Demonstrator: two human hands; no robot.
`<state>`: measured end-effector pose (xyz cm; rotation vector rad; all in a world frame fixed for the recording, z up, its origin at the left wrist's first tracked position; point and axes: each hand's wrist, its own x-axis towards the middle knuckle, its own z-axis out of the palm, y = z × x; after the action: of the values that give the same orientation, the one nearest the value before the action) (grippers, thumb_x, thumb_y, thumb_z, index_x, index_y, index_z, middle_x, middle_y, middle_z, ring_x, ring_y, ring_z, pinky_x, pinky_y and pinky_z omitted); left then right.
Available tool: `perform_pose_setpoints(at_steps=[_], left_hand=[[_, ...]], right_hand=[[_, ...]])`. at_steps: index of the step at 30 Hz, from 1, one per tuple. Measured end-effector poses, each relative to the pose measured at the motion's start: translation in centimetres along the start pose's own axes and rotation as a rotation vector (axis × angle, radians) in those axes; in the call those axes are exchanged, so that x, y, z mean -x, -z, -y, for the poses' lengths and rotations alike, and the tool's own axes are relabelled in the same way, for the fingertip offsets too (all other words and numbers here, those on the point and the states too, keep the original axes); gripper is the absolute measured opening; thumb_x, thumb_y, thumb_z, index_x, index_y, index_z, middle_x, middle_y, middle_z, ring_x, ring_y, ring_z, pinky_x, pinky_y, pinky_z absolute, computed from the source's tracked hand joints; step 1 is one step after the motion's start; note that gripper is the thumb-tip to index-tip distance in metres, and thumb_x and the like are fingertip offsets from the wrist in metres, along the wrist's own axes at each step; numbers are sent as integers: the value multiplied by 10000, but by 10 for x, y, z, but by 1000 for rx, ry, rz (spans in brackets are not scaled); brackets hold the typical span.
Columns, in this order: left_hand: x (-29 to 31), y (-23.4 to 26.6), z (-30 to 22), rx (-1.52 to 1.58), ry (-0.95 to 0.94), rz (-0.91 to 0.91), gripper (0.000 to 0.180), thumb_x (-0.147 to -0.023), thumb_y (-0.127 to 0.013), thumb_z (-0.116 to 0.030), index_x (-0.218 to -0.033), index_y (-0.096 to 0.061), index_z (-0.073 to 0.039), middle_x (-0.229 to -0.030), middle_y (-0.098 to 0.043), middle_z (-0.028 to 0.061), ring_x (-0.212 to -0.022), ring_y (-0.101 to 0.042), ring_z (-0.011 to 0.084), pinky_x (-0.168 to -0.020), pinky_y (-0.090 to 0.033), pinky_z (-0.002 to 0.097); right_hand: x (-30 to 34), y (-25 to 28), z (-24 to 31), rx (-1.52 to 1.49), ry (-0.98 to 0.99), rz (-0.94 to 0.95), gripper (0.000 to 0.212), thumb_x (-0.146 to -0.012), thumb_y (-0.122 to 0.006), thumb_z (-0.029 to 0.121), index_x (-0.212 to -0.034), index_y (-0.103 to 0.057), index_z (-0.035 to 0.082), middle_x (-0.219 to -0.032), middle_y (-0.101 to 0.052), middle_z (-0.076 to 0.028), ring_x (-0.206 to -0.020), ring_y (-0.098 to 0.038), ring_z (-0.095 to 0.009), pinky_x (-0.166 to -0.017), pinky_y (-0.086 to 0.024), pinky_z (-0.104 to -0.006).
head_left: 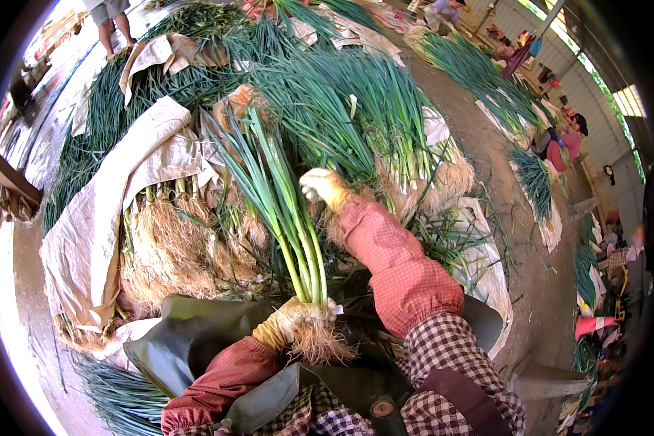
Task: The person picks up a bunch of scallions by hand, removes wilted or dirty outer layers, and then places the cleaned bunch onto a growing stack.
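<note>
My left hand [292,324], in a yellowish work glove, is closed round the lower stems of a small bunch of green onions [298,251]. Their pale roots hang below the fist, and the long leaves lean up and to the left. Beside the leaves, on their right, is my gloved right hand [325,188] with its fingers curled in. Whether anything is inside those fingers is hidden. A dark green apron [196,338] covers my lap under the bunch.
Heaped green onions [320,102] lie ahead, and rooted bundles [171,247] sit at left under a pale sack cloth [116,189]. More leaves [123,392] lie at lower left. Further rows [479,80] and seated people are at right. A person's bare legs [115,36] show at upper left.
</note>
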<state>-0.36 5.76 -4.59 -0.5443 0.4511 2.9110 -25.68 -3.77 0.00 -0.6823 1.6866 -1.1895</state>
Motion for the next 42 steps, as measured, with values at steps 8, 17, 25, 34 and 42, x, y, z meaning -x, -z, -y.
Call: perform_pose_setpoints(at_steps=[8, 17, 25, 34, 42], left_hand=[[-6, -11, -1, 114, -8, 160, 245, -638, -561, 49, -882, -549, 24, -849, -575, 140, -850, -563, 278, -737, -466, 326], [5, -14, -40, 157, -325, 201, 173, -667, -546, -54, -833, -558, -11, -777, -558, 122, -818, -545, 288, -902, -353, 427], [8, -27, -40, -524, -271, -361, 120, -719, -575, -31, -825, -555, 21, -713, -587, 87, -537, -527, 153, -506, -453, 260], [17, -16, -47, -845, -422, -430, 147, -703, -614, -32, -799, -602, 78, -681, -605, 126, -564, -562, 150, -486, -442, 243], [5, -2, -49, -209, -322, -228, 334, -738, -576, -8, -1058, -505, 60, -1066, -535, 172, -968, -545, 292, -676, -529, 383]], right_hand=[[41, 262, 118, -492, 495, -706, 92, -754, -598, 129, -804, -566, 60, -742, -571, -54, -617, -540, -154, -574, -488, -316], [175, 184, 32, -78, 121, -623, 61, -769, -563, 149, -781, -542, 94, -748, -517, 3, -505, -473, -110, -477, -439, -230], [199, -14, -143, 694, 274, 214, 313, -860, -478, 301, -972, -560, 21, -857, -610, -81, -645, -594, -213, -602, -475, -283], [111, 146, -135, 605, -54, -729, 506, -754, -581, 254, -1181, -444, 20, -1047, -544, -220, -953, -543, -286, -807, -423, -355], [37, 114, -28, -464, -161, -233, 447, -763, -621, 251, -1127, -485, 30, -1075, -553, -135, -841, -573, -202, -633, -505, -347]])
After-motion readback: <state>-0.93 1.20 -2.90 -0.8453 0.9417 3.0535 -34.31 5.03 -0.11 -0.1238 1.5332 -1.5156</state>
